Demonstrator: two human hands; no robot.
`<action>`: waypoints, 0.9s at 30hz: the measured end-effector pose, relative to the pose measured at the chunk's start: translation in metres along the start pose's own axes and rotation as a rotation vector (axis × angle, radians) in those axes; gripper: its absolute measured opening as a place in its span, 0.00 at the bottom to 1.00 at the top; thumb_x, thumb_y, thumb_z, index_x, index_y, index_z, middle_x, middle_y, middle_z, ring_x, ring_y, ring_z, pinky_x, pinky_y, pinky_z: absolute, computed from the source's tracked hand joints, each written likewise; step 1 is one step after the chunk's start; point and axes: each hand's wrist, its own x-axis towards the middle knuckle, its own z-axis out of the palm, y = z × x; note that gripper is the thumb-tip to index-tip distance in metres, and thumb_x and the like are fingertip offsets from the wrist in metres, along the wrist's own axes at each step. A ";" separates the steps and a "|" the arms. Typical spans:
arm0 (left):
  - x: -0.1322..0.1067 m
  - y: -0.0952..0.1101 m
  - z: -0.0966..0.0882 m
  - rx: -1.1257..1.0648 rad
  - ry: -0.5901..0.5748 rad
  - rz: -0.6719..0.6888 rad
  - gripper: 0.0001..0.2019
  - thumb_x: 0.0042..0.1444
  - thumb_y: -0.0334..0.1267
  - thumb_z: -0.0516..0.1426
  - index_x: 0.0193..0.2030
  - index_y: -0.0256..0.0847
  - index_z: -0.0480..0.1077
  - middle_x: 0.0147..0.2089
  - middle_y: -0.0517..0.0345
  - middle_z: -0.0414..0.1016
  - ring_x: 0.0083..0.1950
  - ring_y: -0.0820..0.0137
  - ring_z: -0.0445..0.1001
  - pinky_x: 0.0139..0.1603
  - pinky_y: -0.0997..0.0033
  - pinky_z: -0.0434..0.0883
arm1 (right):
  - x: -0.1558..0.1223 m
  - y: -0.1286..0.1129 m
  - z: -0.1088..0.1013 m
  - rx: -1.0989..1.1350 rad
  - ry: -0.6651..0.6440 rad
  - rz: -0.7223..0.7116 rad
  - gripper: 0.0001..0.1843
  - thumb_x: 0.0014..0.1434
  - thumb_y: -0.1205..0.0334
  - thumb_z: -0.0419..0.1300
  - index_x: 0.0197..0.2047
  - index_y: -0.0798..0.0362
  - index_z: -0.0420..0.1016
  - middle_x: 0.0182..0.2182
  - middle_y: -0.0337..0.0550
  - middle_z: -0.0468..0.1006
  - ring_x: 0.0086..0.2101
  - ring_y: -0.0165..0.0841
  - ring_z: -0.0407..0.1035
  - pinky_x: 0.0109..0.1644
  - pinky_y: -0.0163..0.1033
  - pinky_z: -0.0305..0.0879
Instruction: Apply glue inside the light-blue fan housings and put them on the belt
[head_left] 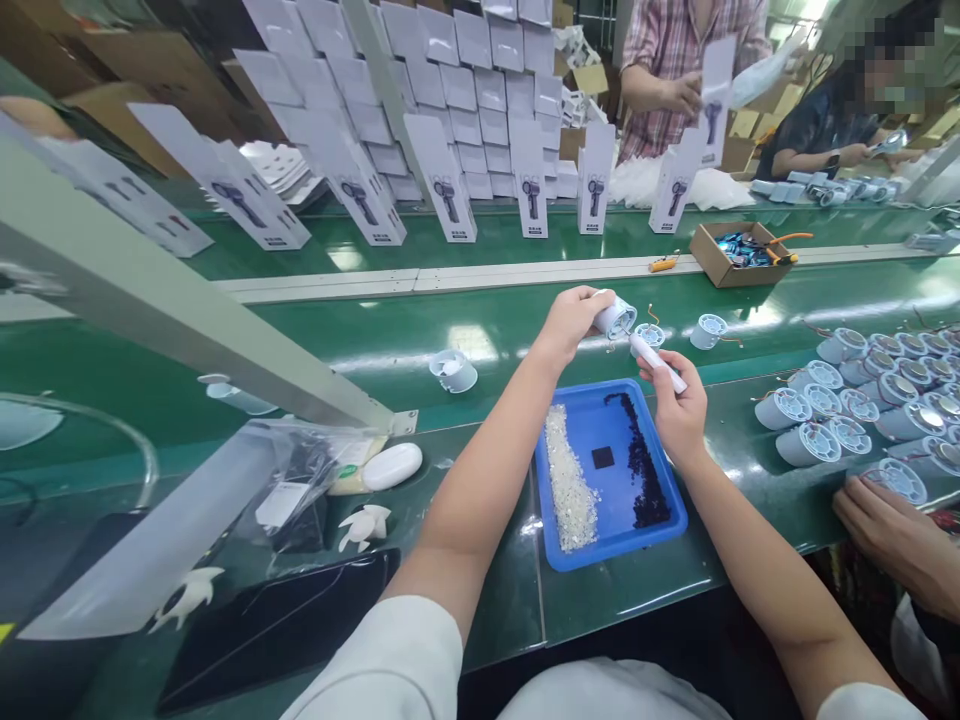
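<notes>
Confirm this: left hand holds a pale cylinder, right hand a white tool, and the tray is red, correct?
No: the tray is blue, as the head view shows. The left hand holds a pale cylinder, and the right hand a white tool.

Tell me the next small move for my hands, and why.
Probably hold the white cylindrical housing steady in your left hand while your right hand guides the white pen-shaped tool, because its tip is right by the housing's rim.
</notes>
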 end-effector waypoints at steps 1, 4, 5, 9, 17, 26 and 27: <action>-0.001 0.001 0.000 0.006 -0.004 0.007 0.10 0.54 0.32 0.58 0.23 0.38 0.66 0.24 0.63 0.67 0.26 0.77 0.66 0.29 0.76 0.67 | 0.000 0.000 0.000 0.001 0.001 -0.001 0.17 0.59 0.45 0.60 0.44 0.49 0.71 0.38 0.45 0.83 0.41 0.38 0.79 0.48 0.48 0.77; -0.001 0.001 0.001 0.029 -0.008 0.020 0.10 0.53 0.31 0.59 0.22 0.38 0.65 0.23 0.64 0.66 0.25 0.78 0.65 0.28 0.78 0.66 | 0.000 0.001 -0.001 -0.006 -0.002 -0.001 0.16 0.60 0.46 0.60 0.45 0.48 0.71 0.39 0.45 0.83 0.42 0.38 0.79 0.48 0.48 0.77; 0.000 0.001 0.001 0.039 -0.011 0.021 0.10 0.53 0.31 0.59 0.22 0.38 0.65 0.23 0.64 0.66 0.25 0.78 0.65 0.28 0.78 0.66 | 0.000 0.001 -0.001 -0.009 -0.004 -0.002 0.16 0.60 0.46 0.60 0.45 0.48 0.71 0.39 0.45 0.83 0.42 0.38 0.79 0.49 0.49 0.77; 0.000 0.000 0.001 0.068 -0.033 0.023 0.09 0.52 0.31 0.59 0.22 0.38 0.65 0.23 0.64 0.65 0.25 0.78 0.64 0.28 0.78 0.66 | 0.000 0.000 0.000 -0.020 -0.004 -0.002 0.17 0.60 0.46 0.59 0.45 0.48 0.71 0.39 0.44 0.83 0.42 0.38 0.80 0.49 0.48 0.77; -0.002 0.002 0.002 0.067 -0.038 0.009 0.09 0.52 0.32 0.59 0.23 0.38 0.65 0.24 0.63 0.67 0.26 0.77 0.65 0.29 0.77 0.66 | -0.001 -0.004 -0.001 -0.050 0.019 -0.008 0.16 0.61 0.46 0.59 0.44 0.49 0.71 0.38 0.45 0.84 0.41 0.37 0.80 0.47 0.47 0.77; 0.004 0.009 -0.016 0.012 0.076 0.049 0.07 0.51 0.33 0.58 0.24 0.39 0.66 0.25 0.62 0.68 0.28 0.76 0.67 0.30 0.77 0.68 | -0.002 -0.005 -0.001 -0.034 0.029 -0.049 0.15 0.62 0.47 0.58 0.44 0.48 0.71 0.37 0.44 0.84 0.39 0.37 0.80 0.45 0.46 0.78; 0.004 0.009 -0.017 0.006 0.080 0.051 0.07 0.51 0.33 0.58 0.24 0.39 0.66 0.25 0.62 0.68 0.29 0.76 0.67 0.30 0.77 0.68 | -0.002 -0.005 -0.001 -0.030 0.027 -0.048 0.15 0.62 0.47 0.58 0.44 0.48 0.72 0.37 0.43 0.84 0.39 0.37 0.80 0.45 0.46 0.78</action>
